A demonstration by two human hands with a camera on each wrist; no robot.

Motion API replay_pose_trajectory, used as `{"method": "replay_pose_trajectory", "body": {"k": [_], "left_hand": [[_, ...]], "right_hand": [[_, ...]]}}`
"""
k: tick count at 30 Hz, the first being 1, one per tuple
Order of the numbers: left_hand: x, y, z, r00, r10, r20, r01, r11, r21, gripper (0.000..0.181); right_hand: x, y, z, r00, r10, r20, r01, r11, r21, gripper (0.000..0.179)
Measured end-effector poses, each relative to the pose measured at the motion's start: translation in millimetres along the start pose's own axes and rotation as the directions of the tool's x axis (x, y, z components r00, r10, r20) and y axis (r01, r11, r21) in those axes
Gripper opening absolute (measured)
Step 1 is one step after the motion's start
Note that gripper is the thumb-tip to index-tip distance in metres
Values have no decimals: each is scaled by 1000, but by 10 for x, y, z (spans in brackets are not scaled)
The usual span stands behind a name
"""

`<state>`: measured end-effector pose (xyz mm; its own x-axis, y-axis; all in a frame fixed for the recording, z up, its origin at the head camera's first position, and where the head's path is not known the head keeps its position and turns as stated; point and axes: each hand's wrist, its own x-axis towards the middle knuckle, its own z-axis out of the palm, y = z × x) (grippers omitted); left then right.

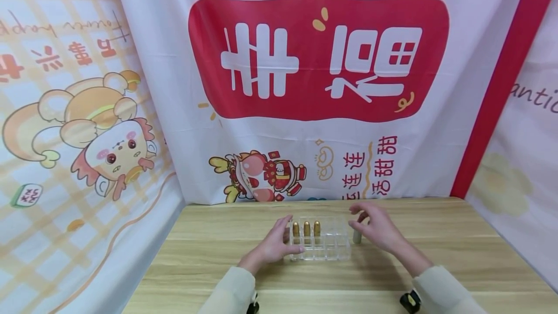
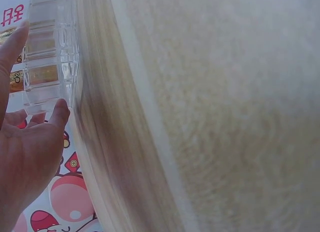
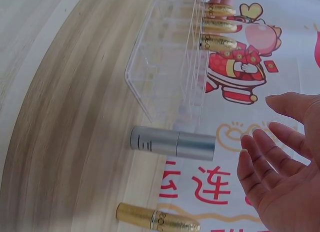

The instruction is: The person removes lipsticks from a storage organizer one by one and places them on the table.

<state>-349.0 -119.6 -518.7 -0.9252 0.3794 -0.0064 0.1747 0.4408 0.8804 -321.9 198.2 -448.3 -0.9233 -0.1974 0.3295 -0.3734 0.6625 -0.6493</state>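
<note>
A clear plastic lipstick organizer (image 1: 328, 253) stands on the table. Three gold bullet-shaped lipsticks (image 1: 307, 229) sit upright in its back row, toward the left end. My left hand (image 1: 273, 243) holds that end, thumb along the front and fingers around the far side. Just right of the organizer stands a silver tube (image 3: 172, 143), upright and apart from it. Over this tube is my right hand (image 3: 285, 164), fingers loosely bent and spread, with a gap to the tube in the right wrist view. Another gold lipstick (image 3: 157, 218) stands beyond the silver tube there; the head view hides it.
The wooden table (image 1: 209, 246) meets a white cloth backdrop (image 1: 165, 52) with red printing at its far edge. Printed cloth also hangs at the left (image 1: 56, 227) and right (image 1: 514, 193).
</note>
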Motion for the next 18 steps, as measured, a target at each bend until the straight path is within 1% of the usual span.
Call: {"method": "replay_pose_trajectory", "body": {"k": [7, 10, 18], "left_hand": [[0, 0, 3, 1000, 10, -3, -10, 1000, -7, 108], [0, -13, 5, 1000, 13, -3, -13, 1000, -8, 108], [22, -50, 14, 1000, 18, -6, -18, 999, -28, 109]], "right_hand": [[58, -80, 109, 1000, -23, 15, 23, 999, 24, 29], [70, -92, 169, 999, -34, 15, 34, 999, 16, 29], [83, -140, 337, 998, -57, 38, 55, 997, 47, 33]]}}
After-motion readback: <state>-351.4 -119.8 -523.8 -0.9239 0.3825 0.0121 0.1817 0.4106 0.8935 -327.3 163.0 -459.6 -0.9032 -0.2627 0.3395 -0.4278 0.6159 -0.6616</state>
